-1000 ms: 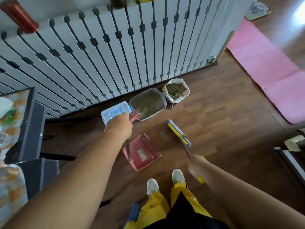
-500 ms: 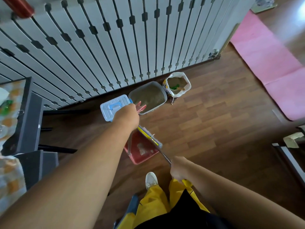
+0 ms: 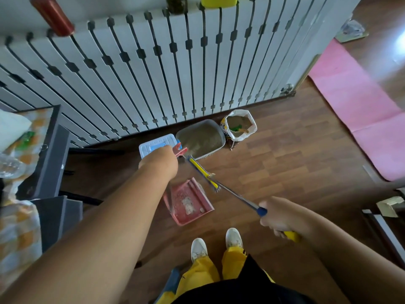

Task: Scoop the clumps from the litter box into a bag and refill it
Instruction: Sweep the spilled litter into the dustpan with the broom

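Observation:
A grey litter box (image 3: 221,139) filled with brown litter stands on the wooden floor by the white railing. Right of it sits an open bag (image 3: 252,126) holding litter and a green scrap. My left hand (image 3: 161,162) grips the upright red handle of a long-handled red dustpan (image 3: 189,202), whose pan rests on the floor with crumbs and a pale scrap in it. My right hand (image 3: 278,217) grips the metal handle of a yellow-headed broom (image 3: 202,173). The broom head lies on the floor between the litter box and the dustpan.
A white and blue plastic container (image 3: 156,145) lies left of the litter box, partly behind my left hand. A dark table (image 3: 50,150) with a patterned cloth stands at the left. A pink mat (image 3: 359,102) covers the floor at the right. My white shoes (image 3: 234,236) stand below the dustpan.
The broom head has swung from over the dustpan's edge back up and right toward the litter box. My right hand moved to the right. My left hand keeps its hold on the dustpan handle.

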Demonstrator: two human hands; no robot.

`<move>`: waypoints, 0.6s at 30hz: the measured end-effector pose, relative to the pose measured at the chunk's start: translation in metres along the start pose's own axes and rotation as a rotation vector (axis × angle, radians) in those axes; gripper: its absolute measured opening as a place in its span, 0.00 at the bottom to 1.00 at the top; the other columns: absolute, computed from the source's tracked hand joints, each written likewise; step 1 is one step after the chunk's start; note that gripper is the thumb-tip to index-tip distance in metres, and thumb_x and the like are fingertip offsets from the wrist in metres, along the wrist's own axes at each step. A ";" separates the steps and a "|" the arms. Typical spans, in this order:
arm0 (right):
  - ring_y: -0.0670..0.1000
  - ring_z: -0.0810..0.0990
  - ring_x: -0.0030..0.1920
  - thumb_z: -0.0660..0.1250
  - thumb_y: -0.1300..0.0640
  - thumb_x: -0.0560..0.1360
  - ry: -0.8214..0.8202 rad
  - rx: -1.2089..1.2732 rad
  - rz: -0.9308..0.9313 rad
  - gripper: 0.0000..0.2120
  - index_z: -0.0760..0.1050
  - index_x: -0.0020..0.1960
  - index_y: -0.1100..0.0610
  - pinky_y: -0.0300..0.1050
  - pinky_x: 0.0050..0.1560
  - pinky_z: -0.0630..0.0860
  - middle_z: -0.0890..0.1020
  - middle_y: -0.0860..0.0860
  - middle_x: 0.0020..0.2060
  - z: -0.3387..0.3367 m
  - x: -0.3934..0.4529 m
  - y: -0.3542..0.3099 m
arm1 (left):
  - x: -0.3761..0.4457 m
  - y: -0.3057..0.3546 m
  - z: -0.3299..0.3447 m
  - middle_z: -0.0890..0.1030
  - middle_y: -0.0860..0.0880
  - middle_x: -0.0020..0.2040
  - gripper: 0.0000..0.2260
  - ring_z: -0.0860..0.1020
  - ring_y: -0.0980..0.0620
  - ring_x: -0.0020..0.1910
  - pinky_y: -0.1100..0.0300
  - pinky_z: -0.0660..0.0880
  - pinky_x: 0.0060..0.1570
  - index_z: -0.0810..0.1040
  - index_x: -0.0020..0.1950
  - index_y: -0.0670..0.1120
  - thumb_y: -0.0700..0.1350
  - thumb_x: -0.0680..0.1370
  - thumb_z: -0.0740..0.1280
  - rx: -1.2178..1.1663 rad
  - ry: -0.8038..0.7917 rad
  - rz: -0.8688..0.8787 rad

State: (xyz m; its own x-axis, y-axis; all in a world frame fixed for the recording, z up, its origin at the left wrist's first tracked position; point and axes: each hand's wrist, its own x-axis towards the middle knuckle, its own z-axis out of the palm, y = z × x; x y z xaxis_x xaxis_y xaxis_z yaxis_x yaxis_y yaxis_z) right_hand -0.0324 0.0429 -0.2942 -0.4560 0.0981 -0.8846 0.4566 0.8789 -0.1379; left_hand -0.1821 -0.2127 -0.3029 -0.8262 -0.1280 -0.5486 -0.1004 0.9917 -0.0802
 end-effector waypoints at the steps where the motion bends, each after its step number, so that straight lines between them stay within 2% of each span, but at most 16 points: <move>1: 0.52 0.81 0.31 0.63 0.62 0.78 0.009 -0.007 0.002 0.10 0.75 0.58 0.59 0.40 0.26 0.74 0.83 0.58 0.39 -0.004 0.001 -0.001 | -0.002 -0.005 -0.001 0.75 0.44 0.53 0.23 0.76 0.43 0.55 0.51 0.76 0.54 0.66 0.72 0.48 0.42 0.78 0.66 -0.006 0.012 -0.003; 3: 0.53 0.81 0.33 0.63 0.63 0.78 0.019 -0.038 0.009 0.13 0.74 0.62 0.60 0.42 0.28 0.76 0.83 0.58 0.40 -0.008 0.006 -0.004 | -0.003 -0.014 -0.002 0.77 0.44 0.54 0.23 0.77 0.43 0.54 0.49 0.77 0.55 0.67 0.71 0.47 0.42 0.77 0.67 -0.015 0.012 -0.015; 5: 0.55 0.83 0.38 0.65 0.64 0.77 0.021 -0.126 0.018 0.16 0.74 0.65 0.59 0.45 0.35 0.79 0.83 0.57 0.41 -0.010 0.013 -0.011 | -0.005 -0.023 -0.008 0.78 0.44 0.57 0.25 0.78 0.42 0.55 0.47 0.77 0.57 0.68 0.70 0.46 0.42 0.74 0.70 -0.009 0.002 -0.026; 8: 0.56 0.83 0.44 0.65 0.63 0.76 0.074 -0.244 -0.008 0.10 0.76 0.57 0.58 0.42 0.35 0.75 0.80 0.53 0.38 -0.006 0.028 -0.021 | -0.006 -0.033 -0.012 0.78 0.43 0.58 0.24 0.78 0.41 0.56 0.46 0.77 0.56 0.69 0.68 0.46 0.43 0.73 0.72 0.011 -0.024 -0.027; 11: 0.58 0.81 0.51 0.63 0.61 0.78 0.137 -0.197 -0.036 0.13 0.77 0.61 0.60 0.43 0.43 0.72 0.82 0.57 0.52 0.008 0.046 -0.029 | -0.004 -0.041 -0.006 0.79 0.44 0.54 0.21 0.78 0.42 0.52 0.49 0.77 0.49 0.71 0.66 0.46 0.44 0.75 0.70 0.009 0.000 -0.035; 13: 0.60 0.80 0.56 0.59 0.60 0.79 0.166 -0.160 -0.056 0.11 0.76 0.59 0.58 0.44 0.46 0.71 0.79 0.59 0.52 0.021 0.053 -0.039 | -0.002 -0.045 0.004 0.79 0.45 0.52 0.18 0.79 0.43 0.50 0.50 0.76 0.47 0.71 0.65 0.46 0.46 0.76 0.68 -0.017 0.017 -0.027; 15: 0.58 0.79 0.55 0.59 0.60 0.80 0.134 -0.172 -0.049 0.13 0.76 0.61 0.60 0.45 0.49 0.74 0.78 0.59 0.52 0.041 0.062 -0.050 | 0.001 -0.048 0.016 0.79 0.46 0.51 0.16 0.79 0.43 0.50 0.51 0.77 0.49 0.72 0.64 0.47 0.47 0.77 0.67 -0.051 0.041 -0.017; 18: 0.57 0.79 0.61 0.60 0.61 0.80 0.031 -0.225 -0.061 0.18 0.71 0.69 0.64 0.46 0.57 0.76 0.78 0.59 0.63 0.075 0.061 -0.070 | 0.005 -0.049 0.025 0.79 0.46 0.50 0.15 0.79 0.43 0.49 0.51 0.77 0.47 0.72 0.64 0.48 0.47 0.78 0.67 -0.056 0.068 -0.024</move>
State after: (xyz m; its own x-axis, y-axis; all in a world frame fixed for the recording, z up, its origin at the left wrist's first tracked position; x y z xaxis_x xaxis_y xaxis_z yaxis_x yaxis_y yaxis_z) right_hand -0.0347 -0.0478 -0.3723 -0.5024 0.0530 -0.8630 0.2469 0.9653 -0.0845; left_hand -0.1672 -0.2620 -0.3222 -0.8586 -0.1527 -0.4894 -0.1501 0.9877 -0.0448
